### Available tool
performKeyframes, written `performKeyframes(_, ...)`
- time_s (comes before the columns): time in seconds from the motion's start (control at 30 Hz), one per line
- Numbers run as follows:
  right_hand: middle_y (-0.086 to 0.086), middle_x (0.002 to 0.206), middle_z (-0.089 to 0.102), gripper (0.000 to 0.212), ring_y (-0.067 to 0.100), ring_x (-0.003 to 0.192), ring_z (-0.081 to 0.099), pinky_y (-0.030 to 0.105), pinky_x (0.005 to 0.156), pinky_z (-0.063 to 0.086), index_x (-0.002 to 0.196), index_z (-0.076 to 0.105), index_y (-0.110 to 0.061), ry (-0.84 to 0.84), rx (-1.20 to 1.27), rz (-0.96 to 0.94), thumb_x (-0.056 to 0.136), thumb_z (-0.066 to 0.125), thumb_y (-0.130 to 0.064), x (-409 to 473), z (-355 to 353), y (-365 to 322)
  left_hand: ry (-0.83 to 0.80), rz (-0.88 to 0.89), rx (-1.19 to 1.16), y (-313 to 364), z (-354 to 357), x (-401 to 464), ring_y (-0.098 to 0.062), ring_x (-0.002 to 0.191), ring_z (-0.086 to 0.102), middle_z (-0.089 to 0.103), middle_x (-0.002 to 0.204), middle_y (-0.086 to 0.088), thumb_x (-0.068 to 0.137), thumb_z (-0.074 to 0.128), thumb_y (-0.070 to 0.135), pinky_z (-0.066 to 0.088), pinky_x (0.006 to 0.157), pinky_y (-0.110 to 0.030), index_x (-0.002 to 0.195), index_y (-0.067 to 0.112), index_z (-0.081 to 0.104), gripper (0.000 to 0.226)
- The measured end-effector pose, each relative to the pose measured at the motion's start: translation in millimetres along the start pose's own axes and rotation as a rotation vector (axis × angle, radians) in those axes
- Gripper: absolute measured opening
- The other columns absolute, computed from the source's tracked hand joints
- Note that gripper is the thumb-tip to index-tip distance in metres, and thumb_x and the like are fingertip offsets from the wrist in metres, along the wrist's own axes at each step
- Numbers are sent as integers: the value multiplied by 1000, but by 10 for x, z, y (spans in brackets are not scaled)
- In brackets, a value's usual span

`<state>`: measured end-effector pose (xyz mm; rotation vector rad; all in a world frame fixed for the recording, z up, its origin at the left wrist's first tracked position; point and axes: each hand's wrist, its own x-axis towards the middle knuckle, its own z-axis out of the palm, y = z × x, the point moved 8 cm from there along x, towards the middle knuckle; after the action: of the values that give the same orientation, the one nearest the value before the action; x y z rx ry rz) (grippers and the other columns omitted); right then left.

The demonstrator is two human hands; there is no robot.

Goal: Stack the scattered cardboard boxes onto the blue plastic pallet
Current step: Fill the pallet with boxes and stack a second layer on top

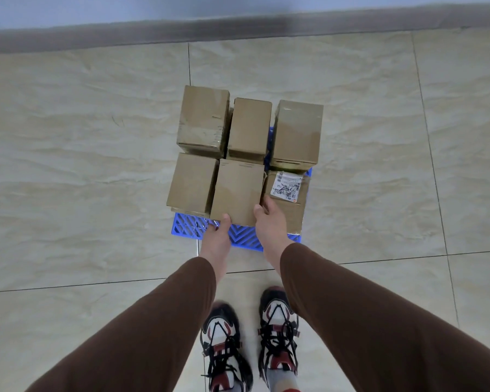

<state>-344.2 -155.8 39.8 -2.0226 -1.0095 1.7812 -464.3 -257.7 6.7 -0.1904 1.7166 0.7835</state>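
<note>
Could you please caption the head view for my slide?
Both hands grip the front-middle cardboard box among six on the blue pallet.

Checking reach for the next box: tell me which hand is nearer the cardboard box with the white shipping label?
Right. The right hand touches that labelled cardboard box while gripping the plain middle box; the left hand grips the middle box's near left corner, farther away.

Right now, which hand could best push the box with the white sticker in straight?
Probably the right hand: it already rests beside the labelled box, on the held box's right edge. The left hand holds the near-left corner, farther away.
</note>
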Motion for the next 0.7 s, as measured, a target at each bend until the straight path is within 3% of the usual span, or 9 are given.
performKeyframes(0.17, -2, 161, 41, 56, 19, 147, 40, 33, 118, 31, 159, 35, -21, 39, 31, 28, 105, 49, -24, -288, -402, -70, -37, 5, 138, 99, 126, -500, -31, 140, 44, 44, 153, -15, 103, 46, 47, 38, 115, -42, 148, 12, 42, 58)
performKeyframes(0.27, -1, 157, 47, 55, 13, 138, 46, 30, 112, 35, 156, 41, -19, 63, 78, 7, 103, 53, -27, -512, -749, -216, -69, 5, 189, 254, 310, -845, -33, 138, 45, 44, 152, -18, 104, 44, 42, 38, 112, -41, 141, 8, 47, 51)
performKeyframes(0.33, 0, 151, 53, 51, 14, 131, 52, 32, 110, 41, 151, 48, -17, 98, 96, -14, 101, 55, -29, -658, -1037, -348, -67, 11, 215, 400, 475, -1075, -35, 126, 52, 42, 149, -25, 106, 40, 31, 42, 105, -40, 134, 4, 50, 41)
performKeyframes(0.43, 0, 144, 56, 47, 9, 112, 54, 25, 95, 39, 146, 52, -15, 135, 129, -43, 101, 58, -27, -827, -1538, -526, -123, 73, 268, 635, 859, -1356, -33, 120, 59, 47, 144, -25, 103, 45, 40, 46, 103, -39, 139, 4, 50, 52)
performKeyframes(0.5, 0, 146, 54, 50, 9, 117, 51, 24, 96, 37, 148, 49, -15, 160, 144, -52, 101, 59, -27, -907, -1942, -579, -169, 109, 317, 760, 1202, -1545, -22, 85, 63, 59, 122, -26, 100, 48, 48, 49, 75, -28, 141, 11, 53, 55)
performKeyframes(0.53, 0, 147, 54, 49, 9, 120, 51, 25, 97, 36, 147, 50, -15, 178, 153, -62, 101, 60, -26, -931, -2156, -580, -181, 128, 343, 814, 1384, -1637, -17, 80, 57, 61, 112, -15, 100, 48, 49, 43, 65, -24, 137, 14, 56, 52)
performKeyframes(0.63, 0, 143, 57, 46, 11, 122, 52, 26, 98, 37, 143, 54, -15, 254, 190, -53, 99, 61, -27, -948, -2815, -486, -185, 163, 416, 851, 1904, -1872, -17, 102, 56, 59, 106, 15, 100, 50, 49, 37, 72, -24, 113, 33, 59, 22)
performKeyframes(0.7, 0, 139, 58, 44, 12, 120, 53, 26, 96, 37, 141, 56, -15, 301, 238, -20, 98, 62, -27, -908, -3268, -318, -213, 193, 471, 773, 2293, -2003, -17, 108, 55, 60, 111, 14, 100, 52, 46, 41, 87, -28, 110, 32, 60, 19)
